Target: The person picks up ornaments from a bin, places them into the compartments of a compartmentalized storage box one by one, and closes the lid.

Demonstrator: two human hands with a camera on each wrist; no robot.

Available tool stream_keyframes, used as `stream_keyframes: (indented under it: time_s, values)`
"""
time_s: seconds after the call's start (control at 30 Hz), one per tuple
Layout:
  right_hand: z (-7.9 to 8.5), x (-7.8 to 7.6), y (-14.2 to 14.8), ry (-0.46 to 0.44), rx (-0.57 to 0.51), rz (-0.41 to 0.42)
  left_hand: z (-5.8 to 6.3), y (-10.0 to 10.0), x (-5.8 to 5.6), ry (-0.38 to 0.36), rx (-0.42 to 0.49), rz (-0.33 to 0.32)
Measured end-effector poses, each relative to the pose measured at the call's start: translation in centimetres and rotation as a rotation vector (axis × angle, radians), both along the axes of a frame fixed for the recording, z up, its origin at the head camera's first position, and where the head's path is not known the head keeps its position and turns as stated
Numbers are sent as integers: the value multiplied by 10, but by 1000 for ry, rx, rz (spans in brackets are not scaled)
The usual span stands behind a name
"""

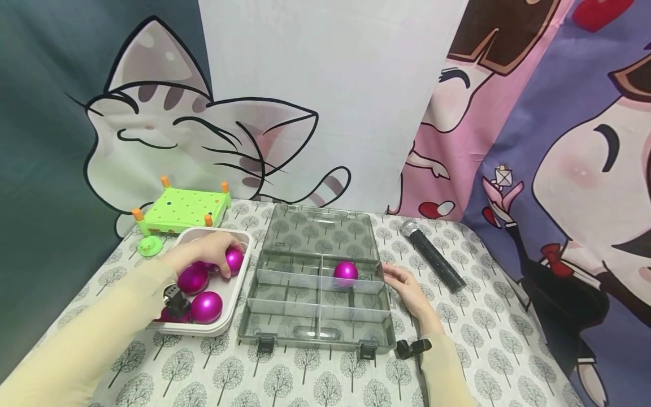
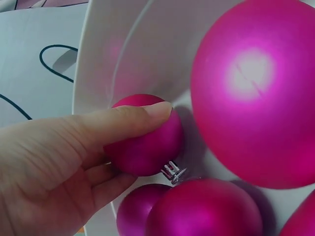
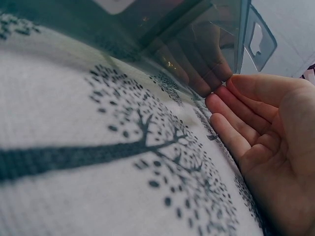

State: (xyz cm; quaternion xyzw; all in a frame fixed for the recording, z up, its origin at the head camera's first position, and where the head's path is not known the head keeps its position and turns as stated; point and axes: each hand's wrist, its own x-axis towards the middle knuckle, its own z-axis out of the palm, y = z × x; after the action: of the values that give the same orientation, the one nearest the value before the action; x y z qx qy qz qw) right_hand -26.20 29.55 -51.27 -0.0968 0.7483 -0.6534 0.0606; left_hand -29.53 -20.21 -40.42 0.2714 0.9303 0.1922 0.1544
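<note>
In the head view a white plastic bin (image 1: 241, 284) holds several shiny magenta Christmas baubles (image 1: 207, 307). My left hand (image 1: 213, 251) reaches into it and grips a small bauble (image 2: 147, 152) near its wall, thumb across the top and fingers beneath; a silver cap shows on that bauble. To the right of the bin lies a clear grey divided box (image 1: 282, 325), its lid (image 1: 320, 229) folded back. One magenta bauble (image 1: 346, 273) sits in its back right compartment. My right hand (image 1: 407, 288) rests beside the box, fingertips touching the right side wall, also seen in the right wrist view.
A green pegged toy board (image 1: 185, 209) with orange legs stands behind the bin, with a small green duck (image 1: 150, 246) before it. A black microphone (image 1: 434, 257) lies right of the box. Printed curtains hang behind the tree-patterned tablecloth (image 1: 325, 384).
</note>
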Motion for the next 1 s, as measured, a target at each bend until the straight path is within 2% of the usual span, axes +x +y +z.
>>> stream_keyframes:
  time_s: [0.23, 0.5, 0.73, 1.0]
  values:
    - [0, 0, 1, 4, 13, 12, 9, -5, 6, -23, 64, 29]
    - [1, 0, 0, 9, 5, 25, 25, -13, 9, -26, 55, 73]
    - [1, 1, -1, 10, 12, 11, 41, -20, 7, 20, 90, 73]
    - [1, -1, -1, -7, 25, -12, 57, -13, 5, 82, 165, 105]
